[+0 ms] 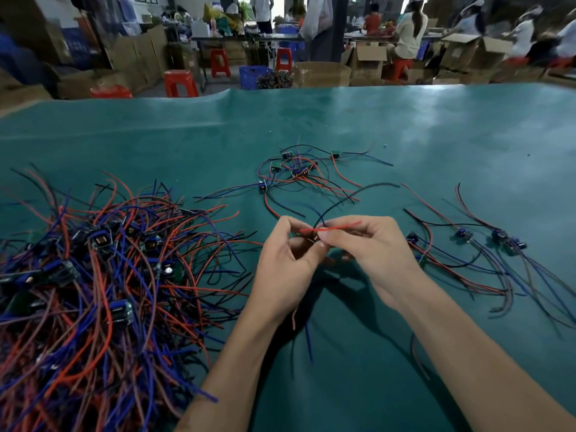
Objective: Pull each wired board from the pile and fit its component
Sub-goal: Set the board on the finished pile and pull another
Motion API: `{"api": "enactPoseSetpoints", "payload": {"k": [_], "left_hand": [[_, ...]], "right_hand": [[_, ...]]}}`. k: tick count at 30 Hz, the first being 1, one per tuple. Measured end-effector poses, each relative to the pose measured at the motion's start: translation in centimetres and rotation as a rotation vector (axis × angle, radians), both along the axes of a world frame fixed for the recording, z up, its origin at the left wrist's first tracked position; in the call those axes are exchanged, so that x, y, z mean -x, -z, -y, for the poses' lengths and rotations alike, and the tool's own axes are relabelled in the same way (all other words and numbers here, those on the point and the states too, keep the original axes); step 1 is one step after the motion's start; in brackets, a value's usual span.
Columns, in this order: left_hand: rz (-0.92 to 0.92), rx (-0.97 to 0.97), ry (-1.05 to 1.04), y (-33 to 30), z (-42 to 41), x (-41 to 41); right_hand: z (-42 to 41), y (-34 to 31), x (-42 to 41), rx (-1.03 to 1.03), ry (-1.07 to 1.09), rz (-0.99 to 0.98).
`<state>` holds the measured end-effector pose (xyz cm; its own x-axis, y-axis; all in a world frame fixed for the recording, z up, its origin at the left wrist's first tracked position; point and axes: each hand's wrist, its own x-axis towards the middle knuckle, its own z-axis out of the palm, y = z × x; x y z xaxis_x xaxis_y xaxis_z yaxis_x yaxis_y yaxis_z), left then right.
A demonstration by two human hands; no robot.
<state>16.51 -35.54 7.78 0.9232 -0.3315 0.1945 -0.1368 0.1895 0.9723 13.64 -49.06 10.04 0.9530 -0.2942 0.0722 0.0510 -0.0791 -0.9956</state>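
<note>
A big pile of wired boards (103,275), with red, blue and black leads, covers the left of the green table (405,135). Just right of the pile, above the table's middle, my left hand (285,260) and my right hand (371,247) meet on one small wired board (313,237). The fingertips of both hands pinch it, and they hide most of it. Its red lead (330,227) runs across my right fingers. A black lead arcs up and away, while a blue lead (308,341) hangs down between my wrists.
A small cluster of wired boards (296,169) lies further back in the middle. Another row of wired boards (486,241) lies to the right, leads trailing toward me. Beyond the table's far edge are red stools, cardboard boxes and several seated people.
</note>
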Motion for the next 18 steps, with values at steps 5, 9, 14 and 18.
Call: {"api": "enactPoseSetpoints", "payload": {"k": [5,9,14,18], "left_hand": [[0.057,0.042,0.023,0.20,-0.24,-0.26],[0.138,0.019,-0.046,0.35,-0.27,-0.35],[0.068,0.043,-0.120,0.14,-0.29,-0.37],[-0.049,0.060,-0.133,-0.15,-0.55,-0.20]], "right_hand": [[0.26,-0.32,-0.02,-0.201,0.104,0.035],[0.08,-0.51,-0.02,-0.267,0.140,0.023],[-0.12,-0.73,0.18,-0.281,0.019,-0.051],[0.67,-0.82,0.33,-0.323,-0.074,-0.034]]}}
